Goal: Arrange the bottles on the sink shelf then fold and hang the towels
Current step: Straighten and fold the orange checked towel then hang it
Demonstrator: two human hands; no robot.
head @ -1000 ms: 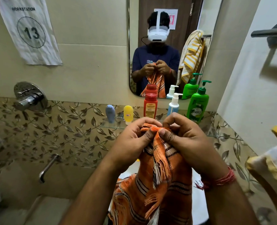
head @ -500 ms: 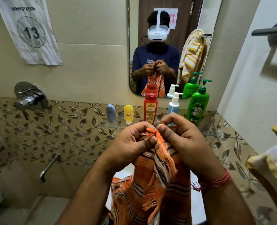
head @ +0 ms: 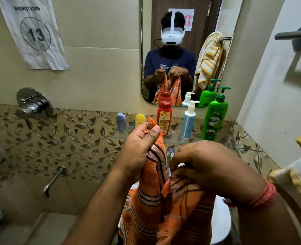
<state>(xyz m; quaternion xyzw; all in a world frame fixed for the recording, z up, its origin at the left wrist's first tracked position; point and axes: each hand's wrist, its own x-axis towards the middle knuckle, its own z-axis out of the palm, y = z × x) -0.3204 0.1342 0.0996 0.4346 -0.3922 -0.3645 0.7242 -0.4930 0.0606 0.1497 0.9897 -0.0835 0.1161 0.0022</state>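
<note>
Here both hands pinch the orange towel's (head: 151,197) top edge — left hand (head: 137,149) high, right hand (head: 211,167) low.

Glass shelf (head: 174,137): five bottles in row along back edge, narrow gaps between. Front edge bare. Tap (head: 170,152) stood below shelf, behind orange towel (head: 156,200).

Both forearms rise from the bottom edge toward the centre of the frame. The left hand (head: 139,147) sits higher, just left of centre, back turned to the camera, thumb pressed against curled fingers in a pinch on the cloth. The right hand (head: 215,167) lies lower and to the right, knuckles up, fingers curled under and gripping cloth; a red thread band (head: 262,197) circles its wrist.
</note>
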